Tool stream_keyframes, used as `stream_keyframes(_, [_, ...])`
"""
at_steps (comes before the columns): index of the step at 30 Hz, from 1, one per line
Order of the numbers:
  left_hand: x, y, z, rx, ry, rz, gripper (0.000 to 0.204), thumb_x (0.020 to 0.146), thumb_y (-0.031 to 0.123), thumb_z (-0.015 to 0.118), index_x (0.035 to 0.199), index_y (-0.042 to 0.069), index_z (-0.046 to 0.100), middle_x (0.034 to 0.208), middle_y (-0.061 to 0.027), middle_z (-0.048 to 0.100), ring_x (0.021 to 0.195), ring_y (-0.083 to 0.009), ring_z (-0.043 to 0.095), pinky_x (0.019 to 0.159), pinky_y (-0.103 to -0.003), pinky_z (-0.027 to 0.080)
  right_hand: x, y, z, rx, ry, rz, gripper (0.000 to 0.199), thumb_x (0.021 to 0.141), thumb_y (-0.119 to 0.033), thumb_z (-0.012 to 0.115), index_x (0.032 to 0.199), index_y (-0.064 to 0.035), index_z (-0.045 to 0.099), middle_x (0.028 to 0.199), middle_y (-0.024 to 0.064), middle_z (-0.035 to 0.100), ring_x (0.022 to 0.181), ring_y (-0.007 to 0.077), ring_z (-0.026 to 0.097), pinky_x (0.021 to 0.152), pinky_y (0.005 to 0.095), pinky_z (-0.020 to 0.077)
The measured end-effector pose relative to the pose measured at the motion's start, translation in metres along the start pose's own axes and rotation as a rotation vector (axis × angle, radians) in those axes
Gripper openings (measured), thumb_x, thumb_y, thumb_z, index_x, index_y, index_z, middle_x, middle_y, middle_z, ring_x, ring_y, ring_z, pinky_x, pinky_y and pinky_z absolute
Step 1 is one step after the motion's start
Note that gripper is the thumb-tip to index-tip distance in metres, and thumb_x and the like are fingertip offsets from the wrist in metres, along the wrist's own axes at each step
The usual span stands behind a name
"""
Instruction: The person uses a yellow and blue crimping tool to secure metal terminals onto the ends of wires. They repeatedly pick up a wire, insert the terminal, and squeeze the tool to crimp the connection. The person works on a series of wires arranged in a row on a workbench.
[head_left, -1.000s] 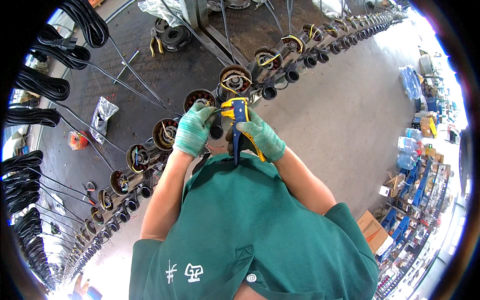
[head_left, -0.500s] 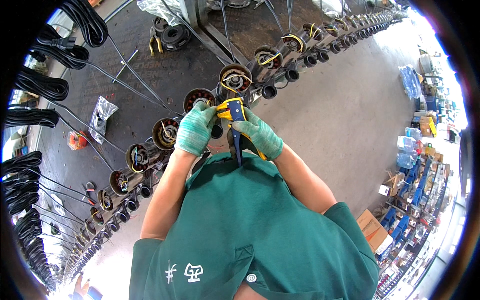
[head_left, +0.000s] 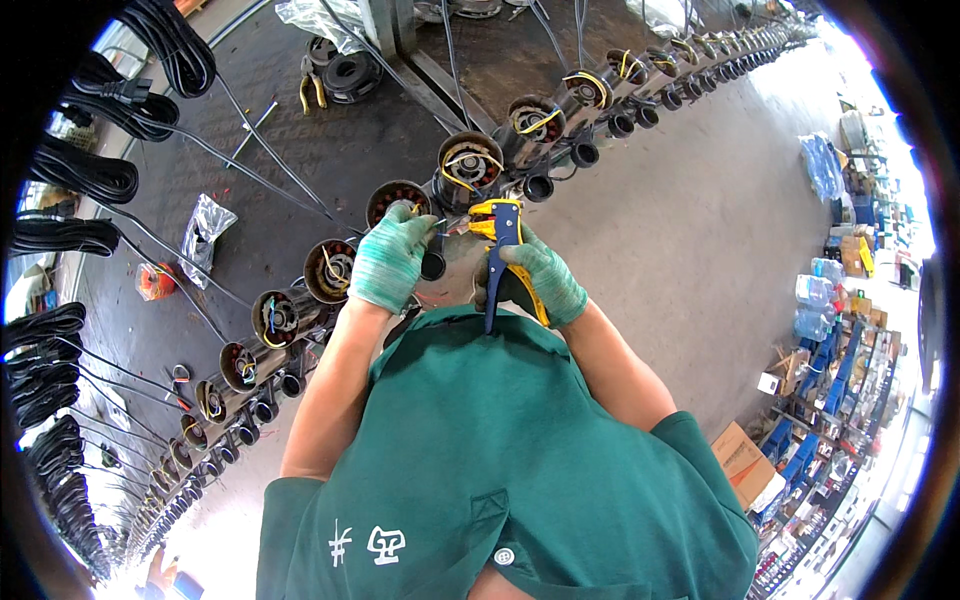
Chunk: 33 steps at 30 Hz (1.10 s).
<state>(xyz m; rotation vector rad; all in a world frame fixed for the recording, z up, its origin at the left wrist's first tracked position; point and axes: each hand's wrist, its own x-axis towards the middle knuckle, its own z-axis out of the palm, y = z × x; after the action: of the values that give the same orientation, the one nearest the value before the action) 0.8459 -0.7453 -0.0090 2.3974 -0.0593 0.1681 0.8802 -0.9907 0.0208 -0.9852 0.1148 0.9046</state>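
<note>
My right hand, in a green-and-white knit glove, is wrapped round a blue-and-yellow wire stripper. The stripper's yellow jaws point left, a short way from my left hand, gloved alike. My left fingers are pinched together at the rim of a motor housing. Thin wires stick out from those fingers toward the jaws; the gripped part is hidden. Just up and right of this housing stands another round metal motor housing, with a yellow-and-white wire looped across its open end.
Similar motor housings run in a long curved row both ways. Across the dark bench lie grey cables, coiled black cords, pliers and a clear plastic bag. Shelves with blue bins and a cardboard box stand at the right.
My right hand has moved the wire stripper to the right, away from my left hand, opening a gap where the wires show. The left hand stays almost in place.
</note>
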Motion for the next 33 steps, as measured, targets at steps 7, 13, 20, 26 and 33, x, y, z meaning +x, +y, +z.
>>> stream_keyframes(7, [0.001, 0.010, -0.008, -0.064, 0.050, 0.053, 0.044, 0.090, 0.015, 0.077, 0.133, 0.008, 0.068, 0.123, -0.0191, 0.068, 0.098, -0.0398, 0.071, 0.084, -0.044, 0.059, -0.011, -0.014, -0.017, 0.012, 0.078, -0.062, 0.068, 0.090, -0.016, 0.067, 0.154, -0.0122, 0.043, 0.119, 0.0122, 0.067, 0.097, 0.0246, 0.071, 0.085, 0.0434, 0.0628])
stream_keyframes(13, [0.066, 0.049, -0.031, 0.115, 0.040, 0.058, 0.039, 0.095, 0.018, 0.073, 0.133, 0.014, 0.068, 0.129, -0.0121, 0.068, 0.109, -0.0367, 0.070, 0.092, -0.043, 0.059, -0.026, -0.027, -0.049, 0.042, 0.160, -0.135, 0.069, 0.087, -0.014, 0.067, 0.152, -0.0122, 0.044, 0.108, 0.0130, 0.070, 0.090, 0.0280, 0.074, 0.081, 0.0453, 0.0648])
stream_keyframes(20, [0.124, 0.049, 0.001, 0.273, -0.301, 0.098, 0.030, 0.094, 0.014, 0.071, 0.124, 0.008, 0.074, 0.112, -0.0181, 0.072, 0.104, -0.0403, 0.069, 0.089, -0.045, 0.056, -0.029, -0.035, -0.059, 0.019, 0.094, -0.118, 0.073, 0.091, -0.017, 0.068, 0.157, -0.0105, 0.038, 0.124, 0.0196, 0.066, 0.102, 0.0349, 0.073, 0.091, 0.0505, 0.0629])
stream_keyframes(26, [0.093, 0.033, 0.023, -0.004, -0.071, 0.041, 0.021, 0.095, 0.012, 0.073, 0.112, 0.001, 0.076, 0.103, -0.0186, 0.075, 0.090, -0.0341, 0.073, 0.081, -0.040, 0.057, -0.010, -0.025, -0.063, 0.183, -0.027, -0.073, 0.066, 0.100, -0.019, 0.062, 0.160, -0.0119, 0.034, 0.135, 0.0211, 0.064, 0.113, 0.0394, 0.071, 0.093, 0.0554, 0.0622])
stream_keyframes(33, [0.075, 0.035, 0.033, -0.154, -0.032, -0.015, 0.019, 0.093, 0.008, 0.074, 0.110, 0.001, 0.077, 0.100, -0.0169, 0.074, 0.091, -0.0347, 0.072, 0.082, -0.038, 0.057, 0.015, -0.026, -0.040, 0.247, -0.063, -0.005, 0.062, 0.097, -0.010, 0.055, 0.157, -0.0110, 0.039, 0.114, 0.0137, 0.070, 0.101, 0.0282, 0.074, 0.087, 0.0455, 0.0656])
